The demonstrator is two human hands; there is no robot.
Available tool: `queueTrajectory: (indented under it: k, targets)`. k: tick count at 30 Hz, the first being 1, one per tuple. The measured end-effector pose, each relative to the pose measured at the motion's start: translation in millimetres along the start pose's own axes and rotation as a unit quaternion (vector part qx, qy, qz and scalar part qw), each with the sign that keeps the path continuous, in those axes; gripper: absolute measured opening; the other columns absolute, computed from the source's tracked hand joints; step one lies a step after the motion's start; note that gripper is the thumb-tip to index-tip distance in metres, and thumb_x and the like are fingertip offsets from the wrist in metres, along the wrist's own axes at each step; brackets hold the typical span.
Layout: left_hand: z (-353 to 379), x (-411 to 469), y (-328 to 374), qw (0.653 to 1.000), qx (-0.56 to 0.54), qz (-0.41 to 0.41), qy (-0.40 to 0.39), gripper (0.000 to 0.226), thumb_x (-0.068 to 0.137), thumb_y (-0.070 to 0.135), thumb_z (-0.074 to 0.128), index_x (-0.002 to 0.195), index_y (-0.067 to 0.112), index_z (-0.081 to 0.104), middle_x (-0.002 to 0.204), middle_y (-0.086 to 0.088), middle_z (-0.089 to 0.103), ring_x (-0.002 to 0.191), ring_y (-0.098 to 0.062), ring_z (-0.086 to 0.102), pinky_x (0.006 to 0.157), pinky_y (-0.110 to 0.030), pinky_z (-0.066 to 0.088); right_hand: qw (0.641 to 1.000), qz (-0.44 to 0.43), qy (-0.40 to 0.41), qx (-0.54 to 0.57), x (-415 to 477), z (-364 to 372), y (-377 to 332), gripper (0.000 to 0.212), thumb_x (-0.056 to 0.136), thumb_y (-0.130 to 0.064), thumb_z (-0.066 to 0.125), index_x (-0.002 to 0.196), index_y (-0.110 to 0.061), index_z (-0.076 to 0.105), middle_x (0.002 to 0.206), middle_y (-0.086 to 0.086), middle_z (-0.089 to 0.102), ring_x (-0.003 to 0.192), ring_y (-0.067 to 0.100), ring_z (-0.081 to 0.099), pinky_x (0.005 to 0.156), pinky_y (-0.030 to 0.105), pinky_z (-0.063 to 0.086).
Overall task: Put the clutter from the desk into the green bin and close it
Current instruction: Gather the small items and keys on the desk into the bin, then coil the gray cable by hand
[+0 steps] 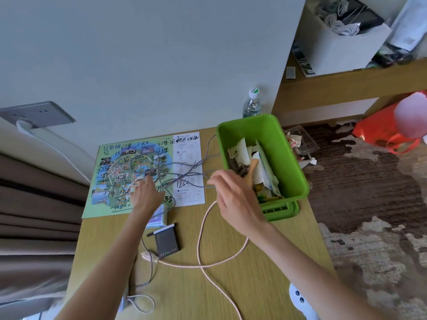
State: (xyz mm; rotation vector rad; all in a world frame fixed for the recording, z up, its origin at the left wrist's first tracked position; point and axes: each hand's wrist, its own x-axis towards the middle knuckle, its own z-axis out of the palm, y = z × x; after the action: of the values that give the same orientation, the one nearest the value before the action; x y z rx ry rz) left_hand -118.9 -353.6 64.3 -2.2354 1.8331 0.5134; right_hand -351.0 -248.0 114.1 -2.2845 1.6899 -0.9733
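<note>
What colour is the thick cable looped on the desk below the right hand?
The cable is pale pink, seen best in the head view.

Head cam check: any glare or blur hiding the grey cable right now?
Head view: even soft light, no glare on the desk; grey cable reads clearly over the map; right hand slightly motion-blurred; head view's wide lens bends the frame edges.

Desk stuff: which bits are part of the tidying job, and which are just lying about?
Part of the job: green bin, green lid under it, grey cable, pink cable, dark flat case, map, small packet.

Just lying about: wall socket, red bag on the floor, white box on the shelf.
</note>
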Motion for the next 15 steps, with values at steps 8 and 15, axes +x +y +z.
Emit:
queueTrajectory:
  k: [8,15]
  targets:
    - [12,0,-24,0.986,-0.119,0.085,0.084,0.025,0.102,0.022,0.039,0.109,0.012,0.062,0.088,-0.008,0.071,0.076,-0.03,0.063,0.062,-0.041,0.053,0.987,0.045,-0.156,0.0,-13,68,-10,0.031,0.086,0.003,0.057,0.114,-0.008,0.056,0.116,0.003,0.053,0.101,0.019,0.055,0.085,0.034,0.05]
    - [-29,-9,-37,0.958,-0.21,0.174,0.094,0.032,0.104,0.026,0.034,0.13,0.008,0.039,0.085,0.013,0.074,0.079,-0.02,0.063,0.067,-0.036,0.049,0.984,0.111,-0.14,0.004,40,100,0,0.039,0.085,-0.007,0.063,0.12,-0.01,0.048,0.119,0.005,0.051,0.099,0.024,0.057,0.07,0.038,0.055]
